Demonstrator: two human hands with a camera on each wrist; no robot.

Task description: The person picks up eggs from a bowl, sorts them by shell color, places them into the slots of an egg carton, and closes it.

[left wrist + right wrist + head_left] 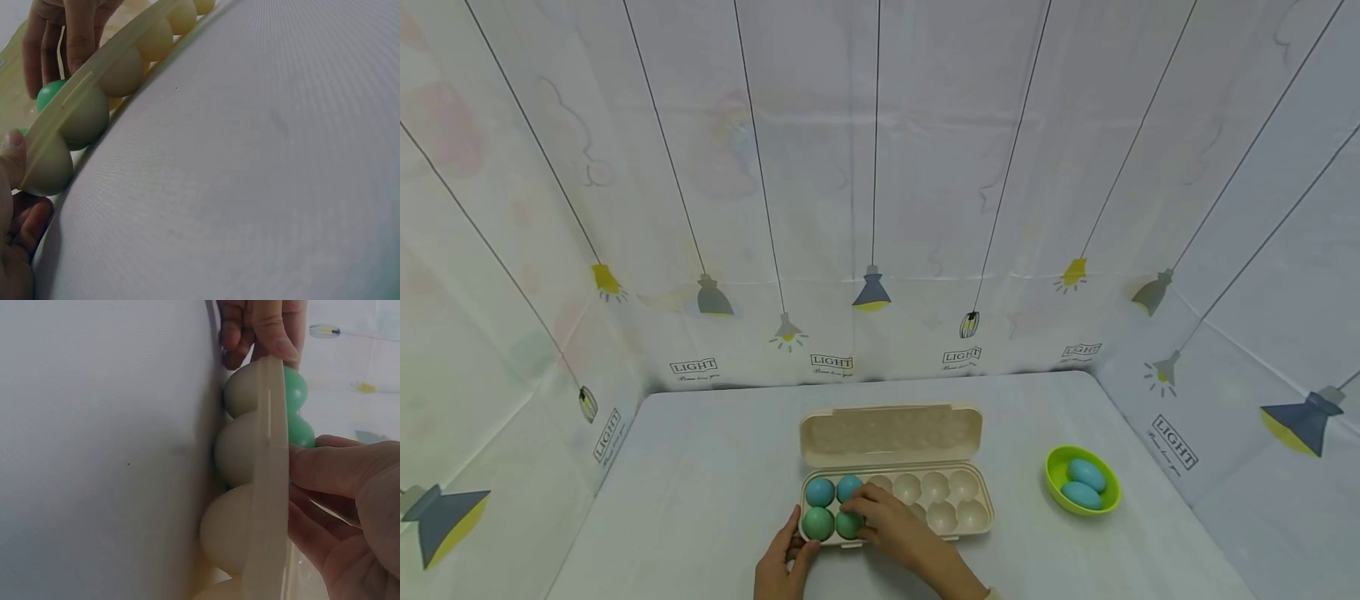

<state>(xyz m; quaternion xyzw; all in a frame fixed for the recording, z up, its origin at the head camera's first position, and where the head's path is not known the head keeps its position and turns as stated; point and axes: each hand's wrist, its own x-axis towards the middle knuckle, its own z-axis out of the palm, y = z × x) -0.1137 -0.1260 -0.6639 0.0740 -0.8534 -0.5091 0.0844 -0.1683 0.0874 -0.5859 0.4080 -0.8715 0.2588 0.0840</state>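
Observation:
A cream egg carton [891, 437] lies with its lid folded back, away from the person. In its left end sit two blue eggs [819, 492] at the back and two green eggs [817, 523] in front. My left hand [784, 562] grips the carton's left end, thumb on the rim and fingers at the side and underneath. My right hand [898, 529] pinches the second green egg [850, 524], which sits low in the front row. In the right wrist view that egg [300, 431] shows beside the thumb. Cups under and right of the right hand are partly hidden.
To the right stands a lime-green bowl [1052, 479] holding two blue eggs [1086, 474]. A white cloth [700, 483] covers the table. Lamp-printed fabric walls [820, 208] enclose the back and both sides. Several carton cups [962, 485] on the right hold no eggs.

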